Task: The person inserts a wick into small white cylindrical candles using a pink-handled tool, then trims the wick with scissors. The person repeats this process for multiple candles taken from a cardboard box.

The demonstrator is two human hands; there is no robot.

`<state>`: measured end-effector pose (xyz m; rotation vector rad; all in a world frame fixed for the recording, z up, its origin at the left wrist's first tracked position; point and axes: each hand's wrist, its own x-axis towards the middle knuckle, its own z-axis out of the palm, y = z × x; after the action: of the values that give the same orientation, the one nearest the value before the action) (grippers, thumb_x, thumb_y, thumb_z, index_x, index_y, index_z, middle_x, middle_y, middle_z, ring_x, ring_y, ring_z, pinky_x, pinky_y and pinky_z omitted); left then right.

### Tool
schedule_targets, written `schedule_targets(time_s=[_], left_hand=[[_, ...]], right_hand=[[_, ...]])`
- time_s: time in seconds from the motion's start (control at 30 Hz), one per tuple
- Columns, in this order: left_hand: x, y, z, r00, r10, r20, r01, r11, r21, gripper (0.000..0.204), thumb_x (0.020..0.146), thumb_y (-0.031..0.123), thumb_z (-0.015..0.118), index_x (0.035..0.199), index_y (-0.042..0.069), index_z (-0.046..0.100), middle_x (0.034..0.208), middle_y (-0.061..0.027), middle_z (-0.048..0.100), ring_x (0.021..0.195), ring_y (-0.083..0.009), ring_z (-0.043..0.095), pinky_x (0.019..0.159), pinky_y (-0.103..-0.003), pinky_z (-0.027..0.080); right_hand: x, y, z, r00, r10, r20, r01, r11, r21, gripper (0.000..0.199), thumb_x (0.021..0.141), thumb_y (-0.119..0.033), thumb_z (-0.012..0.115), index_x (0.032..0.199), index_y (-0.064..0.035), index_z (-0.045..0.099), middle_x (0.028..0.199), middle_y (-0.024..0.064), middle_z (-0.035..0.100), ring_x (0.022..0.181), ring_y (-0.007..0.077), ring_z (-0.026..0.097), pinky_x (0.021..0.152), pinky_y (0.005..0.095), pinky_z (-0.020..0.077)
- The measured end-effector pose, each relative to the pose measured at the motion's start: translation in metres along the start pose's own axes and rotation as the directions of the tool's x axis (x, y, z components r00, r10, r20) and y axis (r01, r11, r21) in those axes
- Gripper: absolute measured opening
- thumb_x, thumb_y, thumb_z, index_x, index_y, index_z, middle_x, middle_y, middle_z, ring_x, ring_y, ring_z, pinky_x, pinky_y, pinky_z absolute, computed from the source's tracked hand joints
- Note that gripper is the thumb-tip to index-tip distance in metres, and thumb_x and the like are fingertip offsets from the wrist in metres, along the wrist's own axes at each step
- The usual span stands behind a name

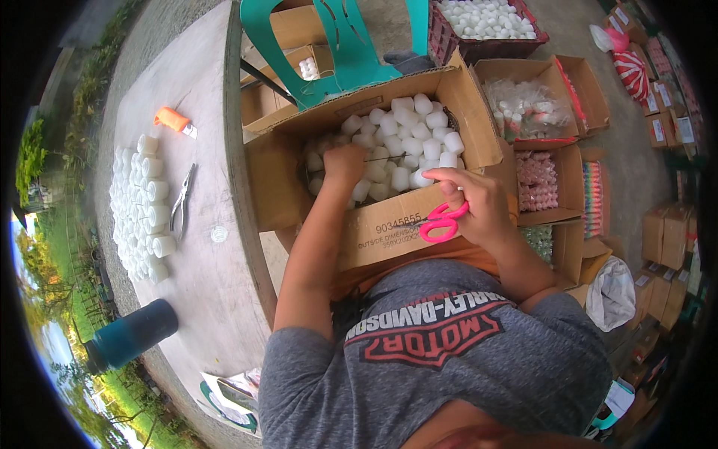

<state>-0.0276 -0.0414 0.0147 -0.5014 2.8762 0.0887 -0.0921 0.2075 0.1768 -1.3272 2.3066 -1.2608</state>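
A cardboard box (389, 232) rests on my lap, filled with several small white cylinders (407, 131). My left hand (342, 165) reaches inside the box and pinches one end of a thin dark wire or string (389, 157) that stretches across the white pieces. My right hand (475, 202) hovers over the box's near right corner, fingers through the handles of pink scissors (441, 221). The scissor blades point left along the box's near wall.
A round concrete table (202, 284) stands at my left, bearing rows of white cylinders (142, 206), pliers (182, 202), an orange spool (173, 120) and a dark teal bottle (131, 334). A teal plastic chair (336, 45) and more cardboard boxes of goods (531, 108) crowd the floor ahead and right.
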Motion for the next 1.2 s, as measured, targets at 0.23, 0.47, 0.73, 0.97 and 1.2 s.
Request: schedule_targets(time_s=[0.23,0.47,0.73,0.97,1.2], left_hand=[[-0.063,0.012,-0.086,0.963,-0.145,-0.227,-0.043,0.750,-0.660,0.016,0.080,0.013,0.062,0.093,0.005,0.068,0.091,-0.0110,0.065,0.081,-0.0250,0.064,0.073,-0.034,0.049],[-0.100,0.043,-0.108,0.924,0.079,-0.373,-0.375,0.365,-0.852,0.014,0.076,-0.003,0.064,0.089,0.002,0.067,0.083,-0.0087,0.061,0.080,-0.0206,0.060,0.070,-0.030,0.047],[-0.103,0.047,-0.098,0.900,-0.425,-0.100,-0.215,-0.230,-0.949,0.083,0.081,0.079,0.015,0.083,0.002,0.048,0.060,-0.0081,0.049,0.049,-0.0212,0.054,0.045,-0.031,0.045],[-0.107,0.041,-0.115,0.711,-0.488,-0.506,-0.527,0.107,-0.843,0.091,0.075,0.085,0.016,0.082,0.000,0.047,0.065,-0.0119,0.054,0.054,-0.0238,0.057,0.049,-0.033,0.048],[-0.106,0.035,-0.124,0.533,-0.457,-0.712,-0.667,0.290,-0.686,0.088,0.080,0.081,0.016,0.082,-0.002,0.046,0.066,-0.0160,0.054,0.056,-0.0254,0.058,0.052,-0.034,0.049]], right_hand=[[0.003,0.020,0.028,0.982,0.188,0.037,-0.185,0.981,-0.061,0.023,0.091,-0.018,0.055,0.110,-0.0044,0.058,0.092,0.0145,0.065,0.075,0.0304,0.064,0.064,0.0381,0.0498],[0.016,0.005,0.038,0.995,-0.038,0.093,-0.017,0.852,0.524,0.010,0.095,-0.008,0.050,0.093,-0.0008,0.056,0.084,0.0103,0.062,0.072,0.0196,0.062,0.059,0.0312,0.0474],[-0.001,-0.011,0.001,0.945,-0.204,-0.255,0.310,0.801,0.512,0.020,0.096,-0.013,0.049,0.081,0.0005,0.052,0.074,0.0069,0.055,0.056,0.0158,0.049,0.053,0.0266,0.0416],[0.001,-0.026,0.006,0.949,-0.199,0.243,0.185,0.980,0.080,0.028,0.089,-0.024,0.058,0.074,-0.0004,0.060,0.071,0.0133,0.060,0.063,0.0315,0.059,0.054,0.0399,0.0451],[-0.003,-0.027,0.021,0.924,-0.090,0.373,0.070,0.995,0.066,0.034,0.091,-0.024,0.057,0.065,-0.0017,0.058,0.062,0.0167,0.058,0.057,0.0349,0.058,0.052,0.0418,0.0426]])
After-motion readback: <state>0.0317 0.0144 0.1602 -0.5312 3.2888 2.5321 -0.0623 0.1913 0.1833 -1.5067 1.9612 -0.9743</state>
